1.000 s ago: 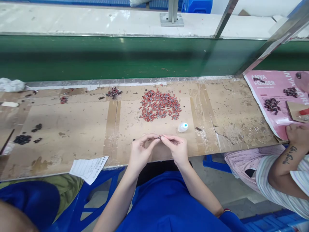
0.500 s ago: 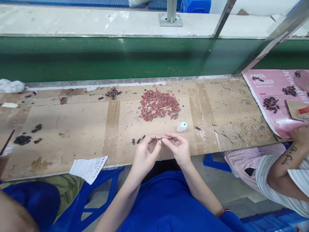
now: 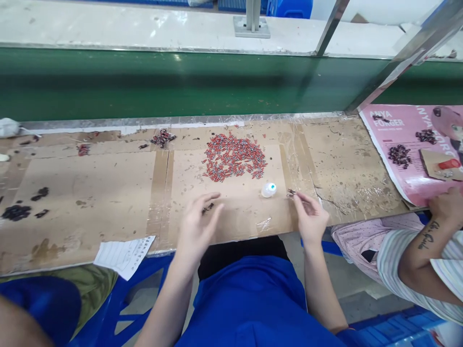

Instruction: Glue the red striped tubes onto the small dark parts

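Observation:
My left hand [image 3: 197,226] hovers low over the cardboard, thumb and fingers apart, around a few small black parts [image 3: 207,208] that it partly hides. Off to the right, my right hand [image 3: 313,219] has thumb and forefinger pinched at a small dark part [image 3: 291,193] on or just above the cardboard. Whether one or two parts are at those fingertips is too small to tell. A small clear bottle with a blue tip [image 3: 268,190] stands left of my right hand. Beyond both hands is a wide pile of small red-and-silver pieces [image 3: 235,156].
Cardboard [image 3: 231,221] covers the bench. At left are black parts [image 3: 16,212] and a handwritten paper [image 3: 125,255] over the front edge. Dark clusters [image 3: 163,138] lie farther back. A co-worker's arm [image 3: 430,236] rests by a pink poster [image 3: 383,140] at right. A green wall [image 3: 173,86] runs behind.
My hands have come apart from around a small part. The right went right to the dark part beside the bottle; the left moved left over the black parts and opened.

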`<state>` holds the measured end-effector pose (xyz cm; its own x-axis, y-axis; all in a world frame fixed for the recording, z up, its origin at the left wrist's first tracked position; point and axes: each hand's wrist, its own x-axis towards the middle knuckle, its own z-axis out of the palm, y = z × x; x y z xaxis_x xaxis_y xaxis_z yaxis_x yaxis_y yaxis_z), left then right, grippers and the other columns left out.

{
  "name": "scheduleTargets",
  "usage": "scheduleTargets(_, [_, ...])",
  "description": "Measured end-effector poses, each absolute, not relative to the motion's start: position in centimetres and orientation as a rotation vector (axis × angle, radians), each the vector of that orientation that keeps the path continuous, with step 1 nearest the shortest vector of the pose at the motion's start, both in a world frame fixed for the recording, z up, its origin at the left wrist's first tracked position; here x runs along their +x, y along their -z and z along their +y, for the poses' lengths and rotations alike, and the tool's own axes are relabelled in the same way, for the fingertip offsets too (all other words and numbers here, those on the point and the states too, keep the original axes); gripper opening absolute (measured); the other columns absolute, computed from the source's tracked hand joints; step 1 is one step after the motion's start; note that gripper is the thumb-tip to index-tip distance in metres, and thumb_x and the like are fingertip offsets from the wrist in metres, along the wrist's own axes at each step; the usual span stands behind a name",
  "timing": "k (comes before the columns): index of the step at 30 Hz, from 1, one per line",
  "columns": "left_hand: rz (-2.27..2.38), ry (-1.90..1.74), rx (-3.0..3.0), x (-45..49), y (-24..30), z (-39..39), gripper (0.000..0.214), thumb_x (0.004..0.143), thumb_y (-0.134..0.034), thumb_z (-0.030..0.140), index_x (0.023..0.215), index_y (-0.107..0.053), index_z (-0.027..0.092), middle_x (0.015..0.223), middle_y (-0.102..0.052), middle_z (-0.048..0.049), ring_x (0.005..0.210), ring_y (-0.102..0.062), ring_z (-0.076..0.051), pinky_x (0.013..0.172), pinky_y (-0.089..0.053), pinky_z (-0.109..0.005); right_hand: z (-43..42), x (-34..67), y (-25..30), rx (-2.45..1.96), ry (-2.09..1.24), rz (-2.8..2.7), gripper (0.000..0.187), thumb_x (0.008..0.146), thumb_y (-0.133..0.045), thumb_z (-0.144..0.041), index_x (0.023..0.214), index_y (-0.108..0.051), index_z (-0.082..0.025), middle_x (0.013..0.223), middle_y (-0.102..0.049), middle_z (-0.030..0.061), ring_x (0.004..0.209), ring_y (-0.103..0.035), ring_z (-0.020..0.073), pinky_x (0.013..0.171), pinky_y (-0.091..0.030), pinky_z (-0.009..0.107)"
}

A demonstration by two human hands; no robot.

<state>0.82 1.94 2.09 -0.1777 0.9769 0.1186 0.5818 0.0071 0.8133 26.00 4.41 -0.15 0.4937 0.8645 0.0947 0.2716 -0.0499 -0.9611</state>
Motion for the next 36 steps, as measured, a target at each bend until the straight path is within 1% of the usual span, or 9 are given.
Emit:
scheduleTargets(3, [2.106,-0.876,1.745,-1.9,-0.9,2.2,0.017,0.084,-0.059,0.038,0.090,-0.069,0.025,0.099,-0.073,-0.0075,0.104,-0.059,-0.031,0.094,-0.039,-0.051,5.7,29.1,1.2,-1.714,-0.371,-1.202,0.029,0.081,-0.064,-0.039,0.091,-0.074,-0.014,0.090,-0.075,0.0137,0.080,-0.070,0.0263,0.083,-0.057,0.050])
scheduleTargets(7, [2.198,-0.743,1.852,-2.6,1.0,2.2,0.012,0.084,-0.061,0.032,0.080,-0.070,0.025,0.094,-0.074,-0.0088,0.102,-0.056,-0.033,0.089,-0.033,-0.053,6.2,28.7,1.5,-1.677,-0.071,-1.515,0.037,0.082,-0.065,-0.044,0.107,-0.071,-0.018,0.115,-0.066,0.0166,0.113,-0.055,0.0329,0.099,-0.045,0.059])
scheduleTargets(11, [2.182,-0.726,1.899,-1.6,1.8,2.3,0.014,0.086,-0.059,0.025,0.078,-0.071,0.024,0.091,-0.075,-0.0083,0.100,-0.056,-0.032,0.087,-0.032,-0.049,6.3,25.3,1.8,-1.502,-0.272,-1.825,0.057,0.076,-0.071,-0.052,0.123,-0.059,-0.022,0.124,-0.061,0.0146,0.119,-0.047,0.0343,0.103,-0.040,0.060])
scheduleTargets(15, [2.116,-0.716,1.985,-0.6,1.6,2.3,0.016,0.088,-0.057,0.021,0.081,-0.071,0.024,0.089,-0.075,-0.0067,0.097,-0.056,-0.029,0.089,-0.032,-0.047,6.7,23.4,2.3,-1.445,-0.483,-1.851,0.036,0.087,-0.061,-0.042,0.116,-0.058,-0.022,0.125,-0.062,0.0137,0.128,-0.042,0.0326,0.107,-0.037,0.057])
scheduleTargets(17, [2.059,-0.723,2.017,0.0,1.6,2.3,0.015,0.088,-0.057,0.020,0.081,-0.070,0.024,0.088,-0.075,-0.0056,0.095,-0.057,-0.028,0.088,-0.033,-0.045,6.7,23.2,2.4,-1.407,-0.647,-1.786,0.033,0.088,-0.059,-0.041,0.115,-0.057,-0.022,0.122,-0.064,0.0131,0.124,-0.050,0.0304,0.104,-0.042,0.053])
scheduleTargets(21, [1.953,-0.760,2.008,1.1,1.9,2.5,0.011,0.088,-0.059,0.021,0.084,-0.069,0.025,0.088,-0.075,-0.0035,0.091,-0.060,-0.025,0.084,-0.036,-0.040,6.3,22.5,1.9,-1.267,-1.004,-1.514,0.039,0.081,-0.065,-0.047,0.111,-0.059,-0.022,0.107,-0.070,0.0093,0.094,-0.066,0.0247,0.084,-0.054,0.041])
scheduleTargets(25, [1.933,-0.849,1.943,1.7,2.4,2.6,0.007,0.087,-0.061,0.023,0.088,-0.068,0.024,0.086,-0.076,-0.0024,0.089,-0.064,-0.023,0.085,-0.038,-0.039,6.1,21.6,1.4,-1.192,-1.154,-1.237,0.032,0.071,-0.072,-0.048,0.089,-0.068,-0.021,0.084,-0.073,0.0045,0.076,-0.067,0.0217,0.069,-0.054,0.033])
scheduleTargets(29, [1.922,-0.895,1.894,1.6,2.6,2.5,0.007,0.085,-0.063,0.024,0.090,-0.068,0.025,0.086,-0.077,-0.0013,0.087,-0.067,-0.022,0.087,-0.039,-0.039,6.2,21.0,1.2,-1.249,-1.240,-1.173,0.023,0.070,-0.071,-0.042,0.073,-0.069,-0.019,0.069,-0.071,0.0027,0.065,-0.065,0.0194,0.061,-0.052,0.031])
scheduleTargets(36, [1.918,-0.855,1.836,1.4,2.2,2.5,0.005,0.081,-0.066,0.024,0.086,-0.069,0.026,0.089,-0.078,-0.0021,0.090,-0.070,-0.022,0.090,-0.040,-0.040,5.9,20.4,1.2,-1.409,-1.191,-1.205,0.022,0.064,-0.071,-0.041,0.065,-0.068,-0.019,0.061,-0.069,0.0031,0.055,-0.061,0.0181,0.051,-0.049,0.028])
